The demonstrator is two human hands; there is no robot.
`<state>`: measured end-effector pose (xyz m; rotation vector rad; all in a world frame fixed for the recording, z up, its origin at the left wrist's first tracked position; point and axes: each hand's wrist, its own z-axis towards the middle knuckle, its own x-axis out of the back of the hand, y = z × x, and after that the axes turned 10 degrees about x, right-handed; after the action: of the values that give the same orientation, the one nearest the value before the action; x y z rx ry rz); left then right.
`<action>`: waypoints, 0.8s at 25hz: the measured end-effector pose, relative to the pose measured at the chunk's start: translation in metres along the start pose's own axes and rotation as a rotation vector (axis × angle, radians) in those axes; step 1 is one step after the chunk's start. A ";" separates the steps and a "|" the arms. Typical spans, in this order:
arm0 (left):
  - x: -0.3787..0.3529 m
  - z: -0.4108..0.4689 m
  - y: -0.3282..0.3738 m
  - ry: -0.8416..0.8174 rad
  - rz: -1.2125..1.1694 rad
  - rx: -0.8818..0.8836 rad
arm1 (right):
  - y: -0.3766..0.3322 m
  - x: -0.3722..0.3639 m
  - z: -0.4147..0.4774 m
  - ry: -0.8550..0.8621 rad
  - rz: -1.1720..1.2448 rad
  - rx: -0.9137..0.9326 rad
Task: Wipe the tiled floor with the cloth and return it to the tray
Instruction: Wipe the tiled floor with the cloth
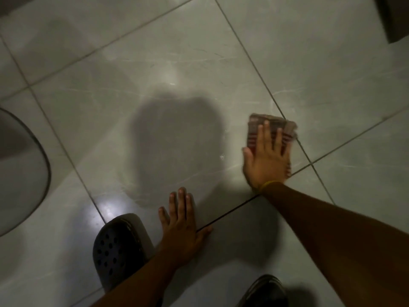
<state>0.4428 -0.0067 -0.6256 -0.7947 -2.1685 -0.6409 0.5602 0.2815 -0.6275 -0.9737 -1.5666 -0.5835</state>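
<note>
Right hand [266,159], fingers spread, presses the cloth [273,129] flat at right; left hand [183,227], fingers spread, braces on the floor [155,63]. Keep even pressure, overlapping strokes.

A single wide-angle view comes from the person's head and looks almost straight down at the tiled floor [199,63], from close above it. Both forearms enter from the bottom edge, the right hand [266,158] reaching farther up the frame than the left hand [182,227]. Two dark shoes [117,249] sit at the lower edge, right under the lens. The grout lines run diagonally, so the head is turned against the tile grid.
</note>
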 end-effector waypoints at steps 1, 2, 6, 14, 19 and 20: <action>0.000 0.000 0.000 -0.007 0.003 0.001 | -0.022 -0.005 0.003 0.014 0.008 0.052; 0.000 0.000 0.000 -0.013 0.010 0.002 | -0.042 -0.014 -0.005 0.022 -0.004 0.125; 0.001 0.001 0.001 -0.024 0.025 0.014 | -0.061 -0.053 -0.127 -0.060 0.032 0.447; 0.007 -0.001 0.003 -0.061 0.045 0.024 | 0.069 -0.007 -0.075 -0.064 -0.028 0.002; 0.006 -0.001 0.005 -0.042 0.060 0.042 | -0.020 -0.003 -0.005 0.026 0.002 0.063; 0.005 -0.001 0.005 -0.043 0.063 0.045 | -0.037 -0.012 -0.022 0.016 -0.015 0.178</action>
<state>0.4437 -0.0024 -0.6208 -0.8563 -2.1797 -0.5466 0.5420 0.2409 -0.6285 -0.8220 -1.5833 -0.4527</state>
